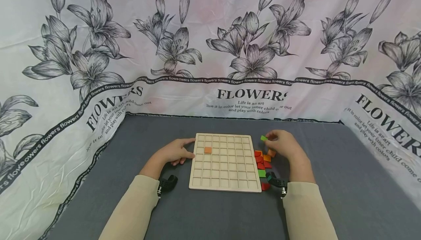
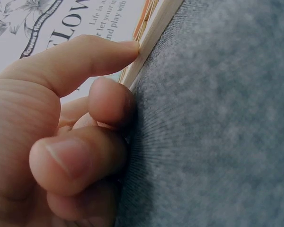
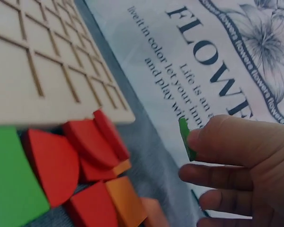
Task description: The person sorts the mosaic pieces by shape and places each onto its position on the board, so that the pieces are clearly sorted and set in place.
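Note:
A pale wooden grid board [image 1: 227, 163] lies flat on the grey table, with an orange square tile [image 1: 208, 150] in one of its upper-left cells. At its left side, my left hand [image 1: 175, 151] touches the edge with an extended fingertip [image 2: 128, 49]; other fingers are bent near the tabletop. My right hand [image 1: 283, 143] pinches a small green tile [image 1: 264, 138] between thumb and finger, beyond the board's right edge. In the right wrist view the green tile [image 3: 186, 139] shows edge-on, raised above the loose pieces.
Beside the board's right edge lie several loose pieces: red rounded pieces [image 3: 52, 165], orange tiles [image 3: 126, 201] and a green tile [image 3: 14, 175]. A red piece [image 1: 265, 186] sits apart near the lower right corner. Flower-printed cloth [image 1: 210, 97] hangs behind the table [image 1: 210, 214].

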{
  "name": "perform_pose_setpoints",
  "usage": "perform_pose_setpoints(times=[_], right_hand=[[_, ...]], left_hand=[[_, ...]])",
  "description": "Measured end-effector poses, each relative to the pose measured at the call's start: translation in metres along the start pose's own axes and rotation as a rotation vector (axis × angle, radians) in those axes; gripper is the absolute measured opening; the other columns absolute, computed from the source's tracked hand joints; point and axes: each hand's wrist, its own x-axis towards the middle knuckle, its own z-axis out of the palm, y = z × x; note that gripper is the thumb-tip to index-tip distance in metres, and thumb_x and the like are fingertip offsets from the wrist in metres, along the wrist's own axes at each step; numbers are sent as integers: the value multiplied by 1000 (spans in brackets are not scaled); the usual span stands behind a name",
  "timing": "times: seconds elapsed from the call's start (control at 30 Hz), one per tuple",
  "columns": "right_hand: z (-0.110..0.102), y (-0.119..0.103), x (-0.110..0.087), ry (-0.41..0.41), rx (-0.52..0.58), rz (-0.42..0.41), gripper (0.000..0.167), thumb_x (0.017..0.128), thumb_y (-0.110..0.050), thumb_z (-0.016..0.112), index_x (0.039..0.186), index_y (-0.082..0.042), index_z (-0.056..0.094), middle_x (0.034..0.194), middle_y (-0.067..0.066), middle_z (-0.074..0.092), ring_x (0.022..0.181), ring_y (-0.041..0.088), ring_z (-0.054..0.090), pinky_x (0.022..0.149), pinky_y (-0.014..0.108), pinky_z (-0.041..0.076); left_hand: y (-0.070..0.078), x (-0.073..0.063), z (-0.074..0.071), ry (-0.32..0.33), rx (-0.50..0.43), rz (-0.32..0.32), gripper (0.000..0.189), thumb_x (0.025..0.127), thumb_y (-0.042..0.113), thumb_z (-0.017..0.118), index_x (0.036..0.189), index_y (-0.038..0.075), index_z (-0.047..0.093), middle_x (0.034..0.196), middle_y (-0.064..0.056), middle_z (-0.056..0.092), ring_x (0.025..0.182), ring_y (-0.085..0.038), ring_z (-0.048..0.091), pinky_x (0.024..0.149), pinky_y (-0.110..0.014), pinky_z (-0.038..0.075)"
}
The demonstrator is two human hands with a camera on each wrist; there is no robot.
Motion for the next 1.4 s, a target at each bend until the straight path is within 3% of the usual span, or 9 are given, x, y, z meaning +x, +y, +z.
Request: perform_pose_setpoints(times=[0.2, 0.67, 0.83, 1.07, 1.2, 1.4], right_hand=[[-8, -18, 0, 50, -22, -75, 37, 99, -22, 65, 128, 0, 67, 119, 21, 66, 103, 36, 63, 87, 54, 51], [-13, -76, -14, 45, -66, -230, 31, 100, -21, 66, 128, -8, 69, 116, 10, 68, 98, 28, 60, 76, 44, 50], [-1, -93, -16, 37, -100, -289, 32, 100, -19, 65, 128, -6, 70, 117, 10, 69, 93, 26, 60, 71, 42, 50], [28, -109, -18, 65, -223, -428, 28, 99, -19, 72, 123, -4, 73, 111, 8, 71, 101, 27, 67, 85, 46, 54], [43, -116, -17, 87, -296, -502, 24, 97, -20, 74, 117, -7, 75, 101, 2, 68, 89, 20, 65, 77, 39, 54], [62, -123, -14, 66, -337, -532, 23, 97, -23, 74, 116, -9, 75, 96, -1, 64, 81, 13, 60, 71, 35, 51]], left_hand=[[5, 3, -5, 16, 51, 2, 79, 94, 25, 77, 162, 26, 36, 53, -10, 55, 34, -17, 37, 39, -32, 37], [11, 7, -6, 23, 84, -10, 79, 95, 26, 76, 163, 24, 34, 51, -9, 54, 34, -16, 33, 39, -32, 36], [10, 4, -4, 20, 78, -27, 78, 96, 26, 76, 162, 26, 34, 52, -8, 54, 34, -15, 33, 39, -32, 35], [10, 0, 0, 20, 75, -44, 78, 95, 26, 76, 162, 26, 35, 52, -8, 54, 34, -16, 34, 39, -32, 35], [8, 0, 1, 24, 72, -48, 78, 95, 26, 76, 162, 27, 36, 52, -9, 54, 34, -16, 35, 39, -32, 35], [6, -1, 1, 18, 72, -36, 78, 95, 26, 76, 162, 26, 36, 52, -8, 54, 34, -16, 35, 39, -32, 36]])
